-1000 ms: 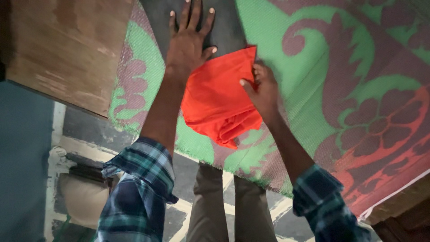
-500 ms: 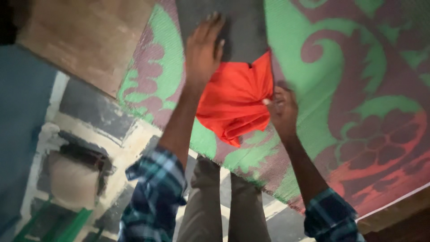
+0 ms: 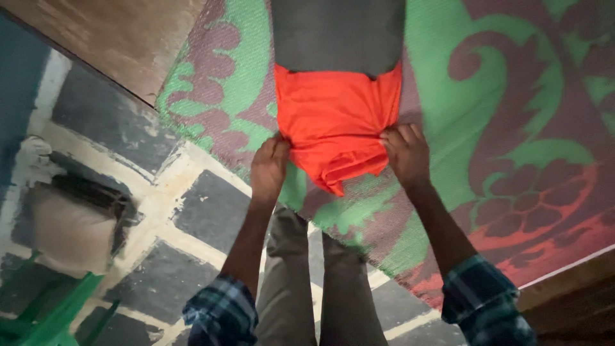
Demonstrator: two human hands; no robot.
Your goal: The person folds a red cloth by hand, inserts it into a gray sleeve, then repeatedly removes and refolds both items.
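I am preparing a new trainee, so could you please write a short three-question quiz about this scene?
1. True or false: both hands grip the orange cloth.
2. What lies over the far end of the cloth? A) a dark grey slab B) a white towel C) a book
3. What does the cloth lie on?

Key
1. True: the left hand and right hand each pinch a side of its near part.
2. A, the dark grey slab.
3. A green and maroon patterned mat.
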